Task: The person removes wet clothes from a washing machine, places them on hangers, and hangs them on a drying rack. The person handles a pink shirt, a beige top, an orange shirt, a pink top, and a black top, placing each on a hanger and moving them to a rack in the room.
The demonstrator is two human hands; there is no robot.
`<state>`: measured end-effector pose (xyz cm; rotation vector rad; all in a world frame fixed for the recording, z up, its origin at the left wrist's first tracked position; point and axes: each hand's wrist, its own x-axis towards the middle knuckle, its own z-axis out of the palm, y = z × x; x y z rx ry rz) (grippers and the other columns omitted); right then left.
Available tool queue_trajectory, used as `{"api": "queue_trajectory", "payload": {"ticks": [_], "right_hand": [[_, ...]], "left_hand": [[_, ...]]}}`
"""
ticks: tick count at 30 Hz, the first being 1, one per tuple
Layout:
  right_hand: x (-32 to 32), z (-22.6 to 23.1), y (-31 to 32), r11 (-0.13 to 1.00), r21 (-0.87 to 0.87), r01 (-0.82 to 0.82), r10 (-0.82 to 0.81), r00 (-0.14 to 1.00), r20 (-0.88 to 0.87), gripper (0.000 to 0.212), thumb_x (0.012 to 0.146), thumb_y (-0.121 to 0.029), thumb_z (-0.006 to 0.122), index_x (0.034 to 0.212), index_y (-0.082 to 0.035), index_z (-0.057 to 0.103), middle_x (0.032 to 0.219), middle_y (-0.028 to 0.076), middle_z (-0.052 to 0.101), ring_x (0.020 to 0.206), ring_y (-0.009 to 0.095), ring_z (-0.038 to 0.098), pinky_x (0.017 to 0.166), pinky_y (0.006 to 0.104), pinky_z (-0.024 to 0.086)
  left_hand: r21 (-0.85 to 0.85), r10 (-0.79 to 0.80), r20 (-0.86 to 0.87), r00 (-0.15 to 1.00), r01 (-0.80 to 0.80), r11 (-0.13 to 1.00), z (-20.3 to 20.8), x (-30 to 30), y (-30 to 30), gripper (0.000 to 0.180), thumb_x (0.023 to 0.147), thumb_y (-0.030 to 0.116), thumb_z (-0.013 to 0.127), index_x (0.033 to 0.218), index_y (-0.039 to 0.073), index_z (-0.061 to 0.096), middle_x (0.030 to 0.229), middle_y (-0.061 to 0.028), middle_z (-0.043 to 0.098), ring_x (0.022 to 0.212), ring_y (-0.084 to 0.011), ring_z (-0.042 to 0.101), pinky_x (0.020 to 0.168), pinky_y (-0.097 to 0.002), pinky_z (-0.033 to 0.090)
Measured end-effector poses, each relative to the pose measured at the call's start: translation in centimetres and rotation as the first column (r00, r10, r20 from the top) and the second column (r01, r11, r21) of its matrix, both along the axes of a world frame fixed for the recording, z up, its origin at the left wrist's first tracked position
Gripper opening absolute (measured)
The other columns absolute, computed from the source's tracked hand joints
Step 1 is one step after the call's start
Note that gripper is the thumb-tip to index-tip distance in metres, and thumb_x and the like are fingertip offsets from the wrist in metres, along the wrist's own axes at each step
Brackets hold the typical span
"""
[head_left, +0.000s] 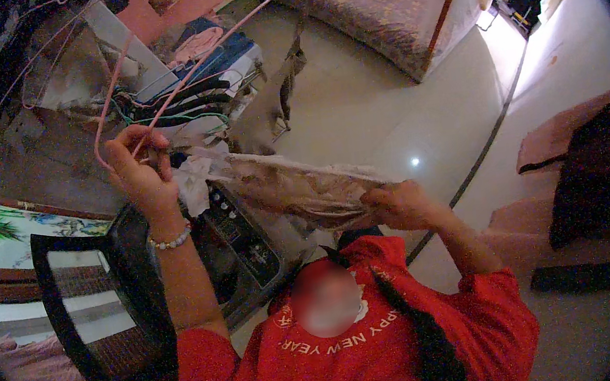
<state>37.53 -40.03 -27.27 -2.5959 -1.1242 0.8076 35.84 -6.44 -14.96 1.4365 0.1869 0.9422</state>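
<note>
My left hand (142, 164), raised on the left with a beaded bracelet at its wrist, is closed around a thin pink clothes hanger (105, 115). The hanger's long arm slants up toward the top of the view. My right hand (401, 206) grips one end of a crumpled beige-brown garment (304, 187). This cloth stretches leftward from that hand to a pale, bunched part (202, 176) just below my left hand. Whether the left fingers also hold the cloth, I cannot tell. Beneath the cloth is a dark appliance (252, 253) with a control panel, which looks like a washing machine.
Several hangers (197, 97) and folded clothes (209, 43) are piled at the upper left. A dark chair-like frame (50, 295) stands left of me. The patterned bed (375, 9) is at the back. Pink-and-dark furniture (580, 159) stands at the right.
</note>
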Motion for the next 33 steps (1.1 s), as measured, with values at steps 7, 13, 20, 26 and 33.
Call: {"api": "queue_trajectory", "payload": {"ticks": [7,13,20,26,33], "right_hand": [[3.4,-1.7,-3.6,0.488,0.872,0.029,0.055,0.996,-0.064,0.019,0.075,-0.013,0.055,0.09,-0.003,0.061,0.087,0.013,0.058,0.079,0.026,0.056,0.07,0.0334,0.045],[2.9,-0.4,-3.1,0.9,0.426,-0.096,0.088,0.995,0.037,0.021,0.076,-0.023,0.059,0.085,-0.004,0.062,0.085,0.013,0.058,0.075,0.028,0.057,0.067,0.0361,0.046],[4.4,-0.6,-2.3,0.735,0.612,-0.292,0.149,0.95,0.274,0.013,0.075,-0.018,0.059,0.081,-0.007,0.055,0.086,0.009,0.057,0.07,0.027,0.056,0.064,0.0369,0.047],[5.6,0.9,-1.9,0.954,0.296,0.038,-0.034,0.999,-0.016,0.014,0.079,-0.015,0.061,0.081,-0.005,0.051,0.079,0.003,0.056,0.073,0.011,0.054,0.061,0.0267,0.043],[5.8,2.0,-3.1,0.689,0.554,0.467,-0.047,0.792,-0.609,0.017,0.079,-0.011,0.06,0.091,-0.004,0.051,0.075,0.0,0.049,0.065,0.008,0.046,0.056,0.0241,0.039]], "left_hand": [[-0.066,-0.06,0.079,0.995,0.065,0.996,-0.3,-0.7,1.9,0.05,0.089,0.049,0.035,0.078,0.004,0.052,0.061,-0.0079,0.053,0.033,-0.0081,0.031,0.029,-0.0186,0.021],[-0.06,-0.003,0.038,0.999,0.005,0.998,0.1,-0.6,0.7,0.05,0.09,0.048,0.033,0.078,0.003,0.053,0.061,-0.008,0.053,0.034,-0.008,0.032,0.029,-0.0183,0.02],[-0.072,-0.064,0.072,0.995,0.069,0.995,-0.1,0.2,-0.4,0.049,0.089,0.047,0.035,0.078,0.003,0.053,0.06,-0.0087,0.054,0.034,-0.008,0.032,0.029,-0.0181,0.019],[-0.108,0.0,0.041,0.999,0.005,0.994,-0.2,0.5,-1.9,0.047,0.09,0.046,0.036,0.078,0.004,0.054,0.059,-0.0089,0.054,0.033,-0.0084,0.031,0.028,-0.0184,0.019],[-0.137,-0.003,0.042,0.999,0.009,0.991,-1.1,-0.3,-1.2,0.046,0.09,0.045,0.035,0.078,0.005,0.053,0.057,-0.0076,0.052,0.032,-0.0079,0.03,0.028,-0.0183,0.018]]}}
